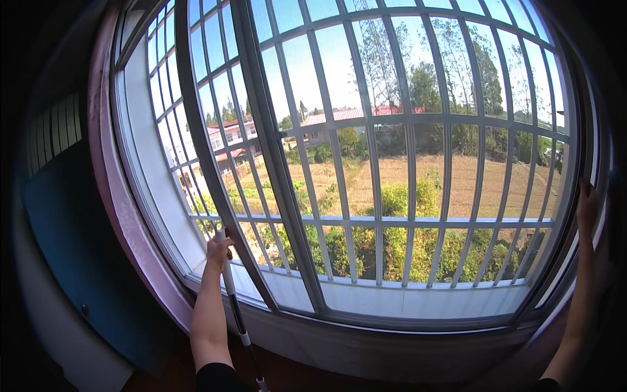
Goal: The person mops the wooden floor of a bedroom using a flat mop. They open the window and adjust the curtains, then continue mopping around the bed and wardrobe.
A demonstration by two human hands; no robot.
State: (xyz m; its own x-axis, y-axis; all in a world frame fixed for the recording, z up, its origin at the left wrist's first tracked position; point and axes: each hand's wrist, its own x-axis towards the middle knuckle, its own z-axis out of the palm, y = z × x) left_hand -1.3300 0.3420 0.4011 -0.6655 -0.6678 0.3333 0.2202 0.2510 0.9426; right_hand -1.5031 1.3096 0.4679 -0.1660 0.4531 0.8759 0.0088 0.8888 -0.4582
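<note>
My left hand [219, 251] is wrapped around the upper end of a white and black pole [237, 313], close to the window's left side. The pole slants down past the sill and leaves the view at the bottom. At the far right, my right hand [587, 208] grips the dark upright edge of the window sash [578, 166]; its fingers are dim and partly hidden. Between my hands is a sliding window with a fine mesh screen [343, 171]. Its dark middle uprights [274, 161] overlap left of centre.
Metal security bars [377, 196] stand outside, beyond a pale ledge [392, 300]. The window's inner sill [372, 343] runs below. A blue-green door or panel [63, 220] is at left, beside the pinkish window surround [110, 161]. A field, bushes and buildings lie outside.
</note>
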